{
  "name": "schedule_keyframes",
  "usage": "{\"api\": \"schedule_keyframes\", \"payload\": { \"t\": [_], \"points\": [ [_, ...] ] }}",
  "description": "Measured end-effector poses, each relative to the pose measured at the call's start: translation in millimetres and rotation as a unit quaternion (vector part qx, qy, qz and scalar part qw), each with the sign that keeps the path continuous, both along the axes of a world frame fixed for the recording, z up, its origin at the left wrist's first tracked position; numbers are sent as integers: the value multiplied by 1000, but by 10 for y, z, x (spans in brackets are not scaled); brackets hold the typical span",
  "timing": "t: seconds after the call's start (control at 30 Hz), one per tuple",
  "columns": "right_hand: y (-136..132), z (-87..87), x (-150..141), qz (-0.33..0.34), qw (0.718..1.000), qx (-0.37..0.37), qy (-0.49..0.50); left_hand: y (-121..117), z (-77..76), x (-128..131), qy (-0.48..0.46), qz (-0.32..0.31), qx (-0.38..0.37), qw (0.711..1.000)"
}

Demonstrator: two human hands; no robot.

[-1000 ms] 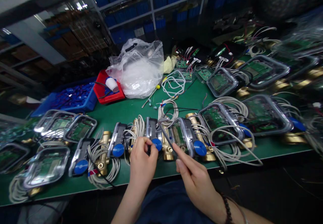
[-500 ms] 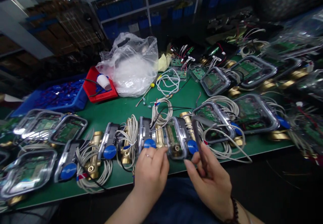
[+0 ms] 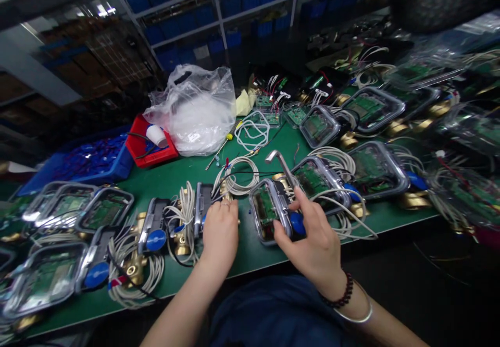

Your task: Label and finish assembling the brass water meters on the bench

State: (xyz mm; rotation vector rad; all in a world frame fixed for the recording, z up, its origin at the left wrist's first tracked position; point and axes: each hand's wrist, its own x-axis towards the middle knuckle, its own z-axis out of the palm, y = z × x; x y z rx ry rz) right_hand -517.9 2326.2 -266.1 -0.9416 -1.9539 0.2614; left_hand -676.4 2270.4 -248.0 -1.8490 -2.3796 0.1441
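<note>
My left hand is closed over the brass body of a meter with a dark housing and a coiled grey cable; the fingertips are partly hidden. My right hand holds a bent metal hex key, its short end pointing up and left. The right thumb is at the lower edge of a clear-lidded meter with a green circuit board inside. Beside that meter's dark base is a blue round cap. Green tabletop shows between the two meters.
More meters with cables line the green table on both sides. Behind stand a red bin, a blue tray of blue parts, a plastic bag and a yellow-handled screwdriver.
My left hand has shifted left with the meter, opening a gap beside the clear-lidded one. My right hand still has the hex key, whose bent end now shows clearly.
</note>
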Motion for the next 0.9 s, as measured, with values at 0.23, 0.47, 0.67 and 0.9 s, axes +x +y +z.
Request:
{"api": "schedule_keyframes", "payload": {
  "t": [0.23, 0.47, 0.67, 0.9],
  "points": [
    [-13, -23, -30, 1, 1000, 15, -9, 226, -149, 110, -32, -22, -10, 999],
    [-27, -47, -26, 4, 1000, 18, -9, 118, -164, 137, -48, -6, 35, 998],
    [-47, -59, -32, 3, 999, 34, -30, -445, 99, 6, -23, -5, 242, 970],
    [-77, -59, -36, -4, 999, 17, -33, -629, 45, -335, -40, 6, 290, 956]
  ]
}}
